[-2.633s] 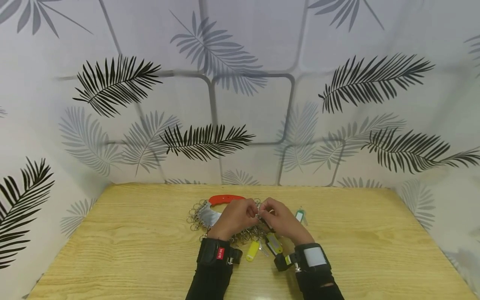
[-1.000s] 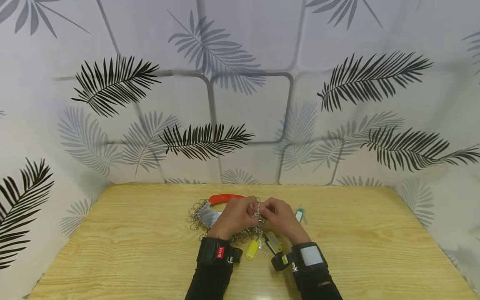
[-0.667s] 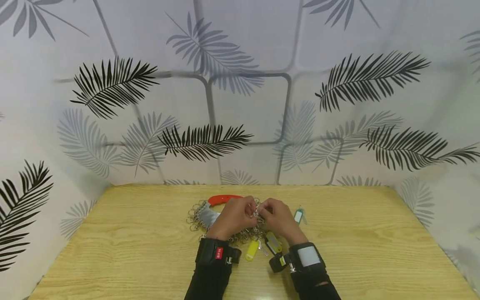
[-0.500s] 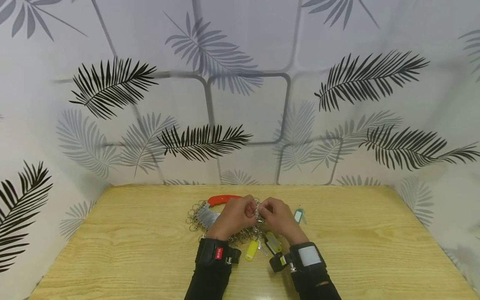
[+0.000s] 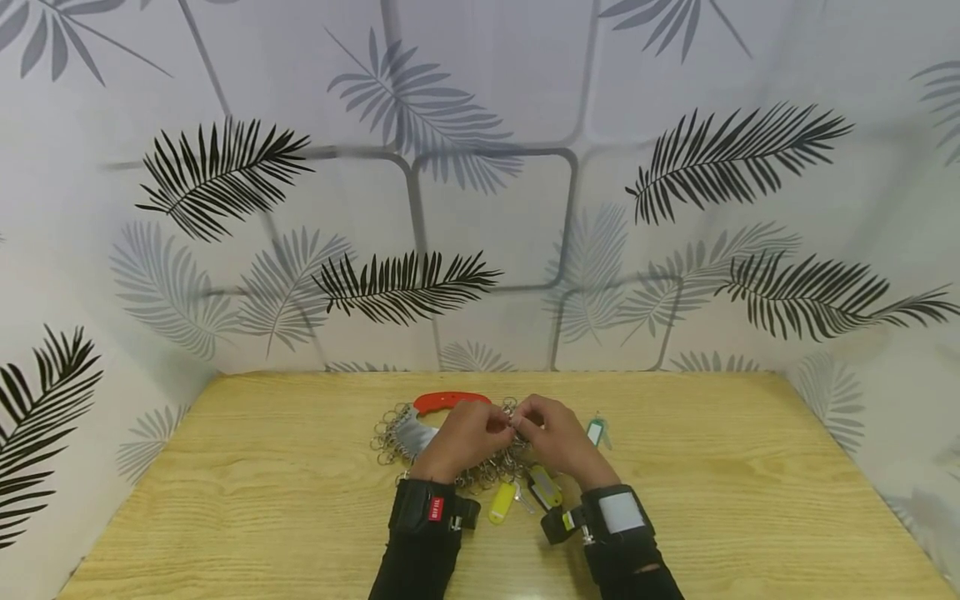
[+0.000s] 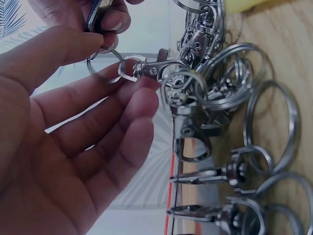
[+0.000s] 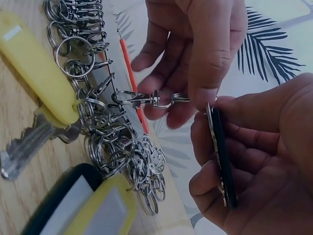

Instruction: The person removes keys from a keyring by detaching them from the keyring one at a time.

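Observation:
A curved metal key holder (image 5: 411,435) with a red handle (image 5: 450,400) lies on the table, hung with several swivel clasps and split rings. My left hand (image 5: 467,437) pinches the split ring (image 6: 105,81) of one swivel clasp (image 7: 156,98) between thumb and forefinger, drawing it out from the holder; its other fingers are loosely bent below. Right against that ring, my right hand (image 5: 555,437) pinches a thin dark flat piece (image 7: 224,161) with a jagged metal edge alongside, seen edge-on. The meeting point of ring and piece is hidden by the fingertips.
Near the hands lie a yellow key tag (image 5: 502,502) with a silver key (image 7: 24,147), and another yellow tag (image 5: 546,486) overlapping a dark tag (image 7: 61,205). A green tag (image 5: 595,431) lies on the wooden table (image 5: 262,483) to the right. A leaf-patterned wall (image 5: 480,208) stands behind.
Both hands stay together over the right end of the key holder. Their fingers have shifted a little, and the gap between the fingertips has narrowed since about a second ago.

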Action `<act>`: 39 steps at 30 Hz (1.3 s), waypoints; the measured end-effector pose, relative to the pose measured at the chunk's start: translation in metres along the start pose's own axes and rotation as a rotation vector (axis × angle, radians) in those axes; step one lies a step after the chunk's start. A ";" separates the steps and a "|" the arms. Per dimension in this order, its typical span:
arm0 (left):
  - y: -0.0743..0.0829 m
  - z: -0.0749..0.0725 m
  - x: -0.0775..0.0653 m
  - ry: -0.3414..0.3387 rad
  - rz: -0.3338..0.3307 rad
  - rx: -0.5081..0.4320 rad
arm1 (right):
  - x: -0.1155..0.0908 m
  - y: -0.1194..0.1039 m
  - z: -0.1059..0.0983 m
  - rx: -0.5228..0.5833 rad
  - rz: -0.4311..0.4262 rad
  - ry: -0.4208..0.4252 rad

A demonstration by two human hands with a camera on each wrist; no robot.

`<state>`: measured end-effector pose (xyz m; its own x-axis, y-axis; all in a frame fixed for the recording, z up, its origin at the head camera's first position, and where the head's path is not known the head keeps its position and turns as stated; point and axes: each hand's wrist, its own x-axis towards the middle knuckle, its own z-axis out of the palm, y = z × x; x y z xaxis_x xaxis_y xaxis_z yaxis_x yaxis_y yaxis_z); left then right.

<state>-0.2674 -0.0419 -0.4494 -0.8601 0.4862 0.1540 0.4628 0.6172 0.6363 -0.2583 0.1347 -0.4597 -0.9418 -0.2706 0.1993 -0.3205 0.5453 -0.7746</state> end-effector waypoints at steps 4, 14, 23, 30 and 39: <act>0.001 0.000 -0.001 0.007 -0.005 0.019 | 0.000 -0.001 -0.001 0.014 0.012 -0.022; 0.000 -0.002 -0.001 -0.021 -0.006 -0.007 | 0.000 -0.002 0.000 0.029 0.042 -0.033; -0.002 -0.002 0.000 -0.061 -0.003 -0.044 | 0.001 -0.001 0.003 -0.018 0.058 0.012; -0.001 -0.003 0.000 -0.046 0.031 -0.033 | 0.001 0.000 0.002 -0.004 0.095 0.001; -0.001 -0.003 -0.001 -0.033 -0.020 -0.047 | 0.001 0.002 -0.001 0.018 0.076 -0.028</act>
<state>-0.2680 -0.0450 -0.4481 -0.8610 0.4950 0.1167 0.4348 0.5974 0.6739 -0.2597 0.1367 -0.4604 -0.9602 -0.2507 0.1229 -0.2459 0.5511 -0.7973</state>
